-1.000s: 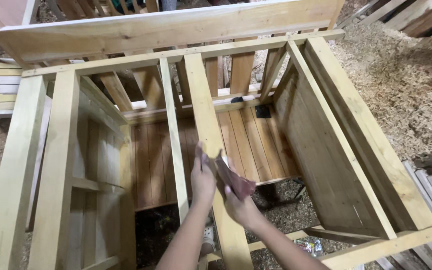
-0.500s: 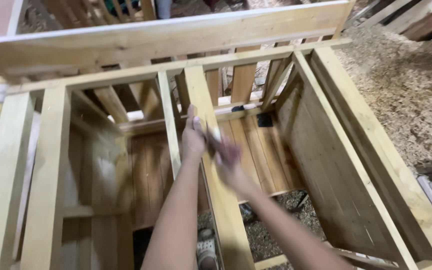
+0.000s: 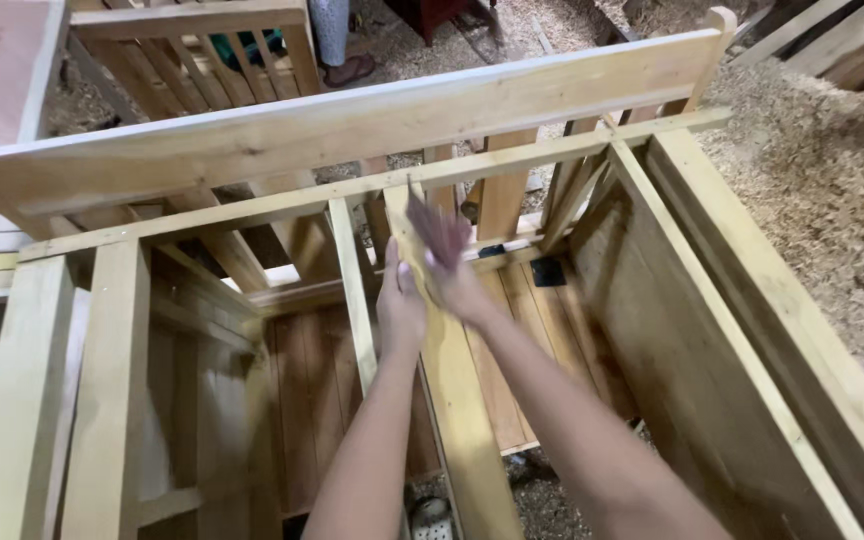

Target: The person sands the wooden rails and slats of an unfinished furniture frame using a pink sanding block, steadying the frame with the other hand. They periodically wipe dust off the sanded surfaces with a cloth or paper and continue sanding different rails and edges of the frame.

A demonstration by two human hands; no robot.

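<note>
— Sawdust floor (image 3: 822,180) all around! Where is the sanding sheet (image 3: 439,232)?
— On the middle plank (image 3: 452,400). Right hand (image 3: 457,285) presses it flat, fingers spread. Left hand (image 3: 401,305) rests beside, fingers together.

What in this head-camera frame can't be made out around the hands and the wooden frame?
- Sanding sheet, head view: motion-blurred, so its grit and edges are unclear.
- Right hand: fingers hidden under the sheet.
- Left hand: palm side pressed against the centre rail, grip unseen.
- Person standing at the top: cut off by the frame edge.
- Frame's lower interior: in shadow.
</note>
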